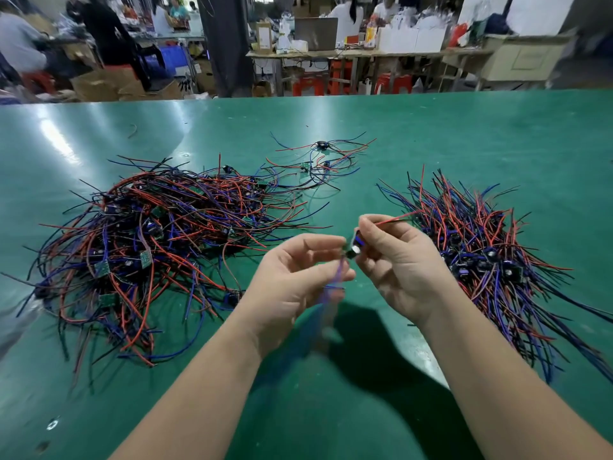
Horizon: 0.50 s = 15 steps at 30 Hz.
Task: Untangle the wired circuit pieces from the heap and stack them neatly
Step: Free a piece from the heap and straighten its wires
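Observation:
A big tangled heap (156, 247) of small green circuit boards with red, blue and black wires lies at the left of the green table (431, 134). At the right sits an ordered stack (481, 254) of the same pieces, boards together and wires fanned out. Between them, above the table, both hands hold one circuit piece (353, 249). My right hand (398, 263) pinches its board and its red wire, which points right. My left hand (295, 277) pinches its blue wires, which hang down blurred.
A few loose pieces (318, 161) lie spread out at the far middle of the table. Beyond the table's far edge are workbenches with boxes, red stools, cardboard cartons and several people.

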### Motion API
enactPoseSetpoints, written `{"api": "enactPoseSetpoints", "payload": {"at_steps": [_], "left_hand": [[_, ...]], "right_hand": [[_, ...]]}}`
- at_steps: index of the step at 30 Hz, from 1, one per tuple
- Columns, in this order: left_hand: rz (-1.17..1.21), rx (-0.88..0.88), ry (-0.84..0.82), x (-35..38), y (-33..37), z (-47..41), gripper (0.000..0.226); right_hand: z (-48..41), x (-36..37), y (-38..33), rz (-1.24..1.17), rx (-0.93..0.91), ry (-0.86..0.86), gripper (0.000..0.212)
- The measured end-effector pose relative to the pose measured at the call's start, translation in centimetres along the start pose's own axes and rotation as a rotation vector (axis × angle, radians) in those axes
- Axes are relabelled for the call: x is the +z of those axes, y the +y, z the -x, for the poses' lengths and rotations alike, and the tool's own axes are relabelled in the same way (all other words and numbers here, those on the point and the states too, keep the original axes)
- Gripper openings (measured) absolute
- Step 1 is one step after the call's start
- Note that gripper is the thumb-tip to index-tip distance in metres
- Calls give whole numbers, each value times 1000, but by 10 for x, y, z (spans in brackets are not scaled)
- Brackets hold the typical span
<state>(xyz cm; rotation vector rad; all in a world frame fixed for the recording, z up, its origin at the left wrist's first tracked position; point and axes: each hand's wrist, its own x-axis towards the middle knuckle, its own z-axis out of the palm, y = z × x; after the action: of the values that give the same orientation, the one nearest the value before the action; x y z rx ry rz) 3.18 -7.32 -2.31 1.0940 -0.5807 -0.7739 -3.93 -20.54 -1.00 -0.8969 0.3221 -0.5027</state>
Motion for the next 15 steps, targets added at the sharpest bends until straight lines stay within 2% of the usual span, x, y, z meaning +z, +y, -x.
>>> {"api": "enactPoseSetpoints", "payload": {"at_steps": [3, 6, 8, 12, 15], "left_hand": [[-122, -62, 5, -2, -2, -1, 28], [-150, -103, 70, 1, -3, -2, 6], [-177, -103, 85, 4, -6, -2, 24], [-175, -109, 136, 6, -12, -2, 23], [-179, -168, 111, 2, -11, -3, 26]], "right_hand": [[1, -4, -6, 80, -32, -14, 8], [0, -11, -4, 397, -160, 28, 12], [-1, -11, 0, 546, -202, 44, 14], [-1, -10, 5, 614, -164, 12, 9], [-1, -10, 0, 574, -123, 21, 10]]}}
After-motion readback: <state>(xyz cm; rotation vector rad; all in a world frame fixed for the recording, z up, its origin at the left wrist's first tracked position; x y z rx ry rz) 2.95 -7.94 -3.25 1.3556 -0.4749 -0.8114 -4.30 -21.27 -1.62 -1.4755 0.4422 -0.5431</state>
